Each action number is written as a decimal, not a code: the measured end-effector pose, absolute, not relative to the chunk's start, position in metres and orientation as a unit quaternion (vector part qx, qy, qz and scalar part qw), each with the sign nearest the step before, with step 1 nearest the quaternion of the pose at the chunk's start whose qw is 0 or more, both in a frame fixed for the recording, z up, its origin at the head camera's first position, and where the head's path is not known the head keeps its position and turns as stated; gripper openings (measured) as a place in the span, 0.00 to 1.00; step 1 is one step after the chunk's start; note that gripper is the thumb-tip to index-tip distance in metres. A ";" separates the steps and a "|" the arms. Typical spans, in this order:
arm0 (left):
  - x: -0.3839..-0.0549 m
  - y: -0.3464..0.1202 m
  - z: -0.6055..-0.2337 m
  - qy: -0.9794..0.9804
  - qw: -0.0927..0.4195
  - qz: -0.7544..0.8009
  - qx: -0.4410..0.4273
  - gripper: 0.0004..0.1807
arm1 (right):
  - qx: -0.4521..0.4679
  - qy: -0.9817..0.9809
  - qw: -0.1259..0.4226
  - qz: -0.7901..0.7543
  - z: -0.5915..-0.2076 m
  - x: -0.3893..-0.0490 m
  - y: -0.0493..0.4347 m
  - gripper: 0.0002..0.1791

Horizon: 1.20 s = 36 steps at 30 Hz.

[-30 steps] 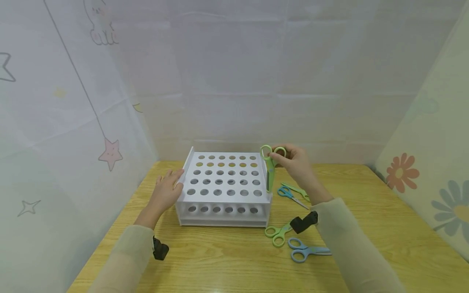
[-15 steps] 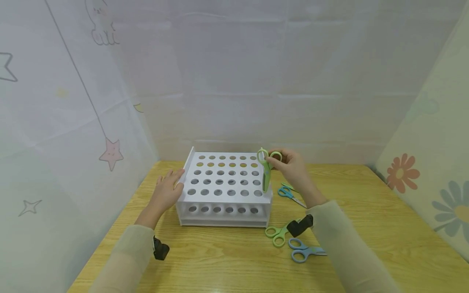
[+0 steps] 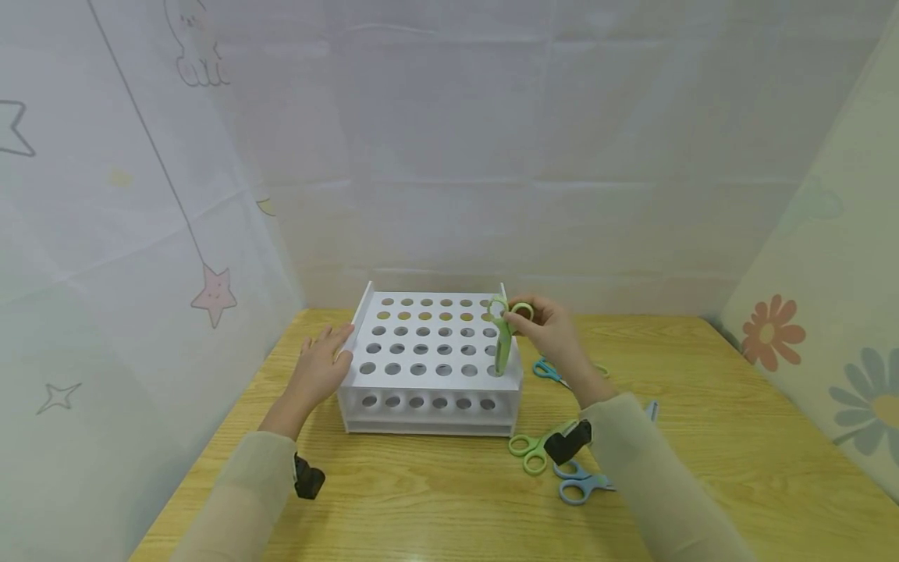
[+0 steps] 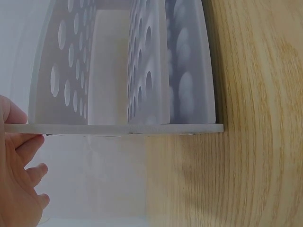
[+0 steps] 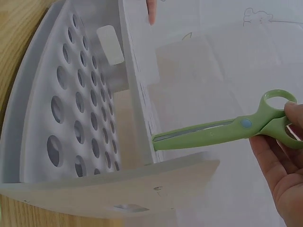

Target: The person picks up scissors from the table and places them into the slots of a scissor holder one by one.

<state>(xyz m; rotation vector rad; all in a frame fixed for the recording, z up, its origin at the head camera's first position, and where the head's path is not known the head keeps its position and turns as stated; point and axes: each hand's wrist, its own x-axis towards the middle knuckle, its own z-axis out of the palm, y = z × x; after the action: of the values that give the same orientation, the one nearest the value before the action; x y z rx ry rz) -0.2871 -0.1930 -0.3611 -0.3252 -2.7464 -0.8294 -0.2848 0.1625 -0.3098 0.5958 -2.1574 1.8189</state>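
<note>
Scissors [image 3: 503,343] are pointing tip-down at the front right corner of the rack [image 3: 431,379], right hand [image 3: 553,328] pinching them, left hand [image 3: 319,368] gripping its left wall [image 4: 118,128].

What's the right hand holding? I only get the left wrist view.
Observer: The right hand holds green scissors by the handles, blades down.
Operator: Where do they point on the rack?
Observer: At the front right hole, next to the right side panel; can't tell if they're in it.
Operator: Anything else on the table?
Observer: Yes, blue scissors lie in front and to the right, partly hidden by the arm.
</note>
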 end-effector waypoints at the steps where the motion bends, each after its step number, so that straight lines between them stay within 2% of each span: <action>1: -0.287 -0.193 -0.361 -0.944 0.126 -0.286 -0.111 0.28 | 0.205 -0.742 0.129 0.625 -0.312 -0.285 0.162 0.14; 25: -0.288 -0.194 -0.362 -0.941 0.125 -0.291 -0.117 0.28 | 0.168 -0.759 0.106 0.620 -0.329 -0.282 0.159 0.14; 36: -0.287 -0.194 -0.362 -0.944 0.120 -0.289 -0.105 0.28 | 0.190 -0.802 0.142 0.547 -0.339 -0.286 0.159 0.09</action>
<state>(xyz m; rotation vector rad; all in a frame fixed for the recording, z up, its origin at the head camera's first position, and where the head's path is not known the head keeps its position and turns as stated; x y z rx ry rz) -0.2871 -0.1942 -0.3617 -0.3081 -2.7579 -0.8442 -0.2863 0.1590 -0.3387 0.5483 -2.3153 1.5794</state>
